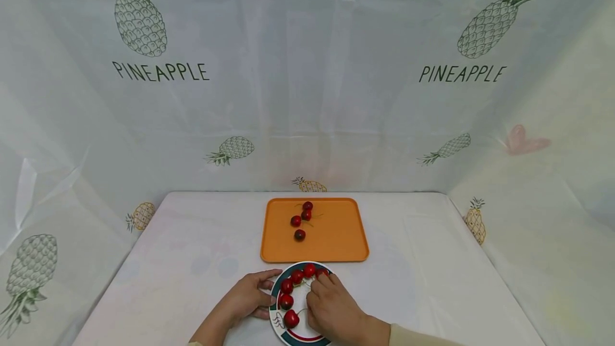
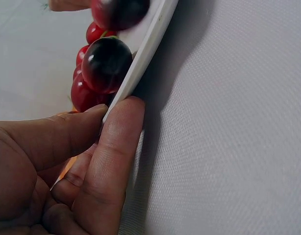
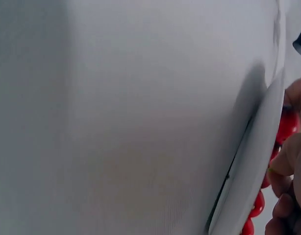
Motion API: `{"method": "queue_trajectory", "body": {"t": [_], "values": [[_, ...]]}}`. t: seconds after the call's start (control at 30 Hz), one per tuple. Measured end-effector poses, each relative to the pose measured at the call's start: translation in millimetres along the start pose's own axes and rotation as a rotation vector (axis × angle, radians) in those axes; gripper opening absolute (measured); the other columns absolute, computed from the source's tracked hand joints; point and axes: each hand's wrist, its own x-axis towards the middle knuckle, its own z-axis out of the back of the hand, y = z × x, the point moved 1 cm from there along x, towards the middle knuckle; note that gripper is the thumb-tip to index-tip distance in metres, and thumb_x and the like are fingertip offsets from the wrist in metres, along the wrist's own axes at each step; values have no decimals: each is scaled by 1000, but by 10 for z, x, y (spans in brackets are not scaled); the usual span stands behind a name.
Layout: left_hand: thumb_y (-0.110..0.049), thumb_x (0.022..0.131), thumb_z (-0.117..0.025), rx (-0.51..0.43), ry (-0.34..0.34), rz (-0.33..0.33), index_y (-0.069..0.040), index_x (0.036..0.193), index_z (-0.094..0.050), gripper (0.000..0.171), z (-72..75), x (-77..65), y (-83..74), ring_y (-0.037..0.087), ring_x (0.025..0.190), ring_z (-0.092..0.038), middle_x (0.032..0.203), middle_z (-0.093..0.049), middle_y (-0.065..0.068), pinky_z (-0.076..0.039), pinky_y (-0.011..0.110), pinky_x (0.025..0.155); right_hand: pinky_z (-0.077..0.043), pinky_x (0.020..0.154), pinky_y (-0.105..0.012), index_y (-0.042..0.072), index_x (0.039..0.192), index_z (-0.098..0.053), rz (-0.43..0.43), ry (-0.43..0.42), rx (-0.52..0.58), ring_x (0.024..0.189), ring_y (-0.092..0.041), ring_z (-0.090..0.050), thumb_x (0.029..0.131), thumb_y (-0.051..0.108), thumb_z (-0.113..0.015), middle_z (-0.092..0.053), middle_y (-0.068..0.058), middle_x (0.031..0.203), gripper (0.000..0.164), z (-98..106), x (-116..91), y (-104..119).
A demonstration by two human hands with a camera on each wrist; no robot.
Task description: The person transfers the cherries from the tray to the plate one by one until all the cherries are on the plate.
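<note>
A round plate [image 1: 277, 318] with a dark green and white rim stands at the near side of the table. Red cherries [image 1: 286, 301] line its left and far side in an arc, darker in the left wrist view. My left hand [image 1: 248, 297] pinches the plate's left rim, thumb above and a finger [image 2: 122, 132] beneath it. Over the plate's right half, my right hand [image 1: 333, 306] has its fingers curled, with the fingertips at a cherry [image 1: 322, 272] on the far rim and partly covering it. The right wrist view shows these fingers [image 3: 283, 164] close beside several cherries.
Just beyond the plate lies an orange rectangular tray [image 1: 336, 239] with several dark red stemmed cherries [image 1: 300, 235] on it. A pale cloth [image 1: 202, 239] covers the table. Behind hangs a curtain [image 1: 307, 95] printed with pineapples.
</note>
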Motion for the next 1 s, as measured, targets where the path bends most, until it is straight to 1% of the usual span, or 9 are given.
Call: {"method": "queue_trajectory", "body": {"t": [0.13,0.3,0.4,0.53,0.63,0.67,0.77,0.87,1.0], "values": [[8,87,-74,-18,11,1,-6,153,-54,70,7,-1,-3,20,80,-74,113,-65,13,-68,37,69,-46,79,-31,19,77,-64,-11,9,-10,87,-14,-48,87,32,-77,-53,7,80,21,-17,20,39],[9,88,-74,-34,19,-4,-5,153,-53,70,17,-16,-13,20,81,-74,114,-65,13,-68,38,70,-44,79,-30,18,81,-68,-10,48,-4,87,-13,-47,90,33,-77,-52,8,80,19,-33,54,46],[9,87,-74,-32,19,-7,-5,153,-53,70,18,-17,-19,20,81,-74,114,-65,13,-68,38,70,-45,79,-30,18,83,-70,-3,57,-4,87,-13,-48,91,32,-77,-53,8,80,18,-36,68,49],[8,87,-74,-18,14,-2,-7,153,-54,70,20,-10,-21,21,79,-73,113,-65,13,-68,37,69,-46,79,-30,18,83,-71,2,58,-6,87,-13,-48,92,32,-76,-54,8,81,17,-34,75,50],[9,87,-74,-11,11,-1,-7,153,-55,70,20,-8,-12,21,77,-73,112,-64,12,-68,36,68,-46,79,-30,18,83,-71,2,42,-12,88,-13,-48,90,33,-77,-55,7,83,19,-20,77,35],[9,87,-73,-13,12,-2,-7,153,-55,70,19,-8,-6,21,77,-73,112,-64,12,-68,36,68,-46,79,-29,18,84,-71,-3,49,-9,88,-13,-48,91,34,-77,-56,8,83,19,-9,81,24],[9,87,-73,-16,13,-7,-6,153,-54,70,12,-9,15,20,78,-72,112,-64,12,-68,36,67,-46,79,-28,19,86,-73,-32,73,-13,88,-12,-48,90,37,-78,-58,8,85,20,53,109,-41],[9,88,-74,-13,7,-1,-6,153,-54,70,4,-2,21,20,78,-72,112,-64,12,-68,36,68,-45,77,-27,19,87,-75,-94,93,-21,86,-13,-46,91,38,-79,-59,7,85,20,147,172,-166],[9,87,-74,-2,-9,7,-6,153,-54,70,-5,7,5,21,78,-72,112,-64,13,-68,36,68,-42,75,-30,18,86,-74,-176,35,-69,83,-16,-44,90,36,-80,-56,5,82,20,256,285,-427]]}}
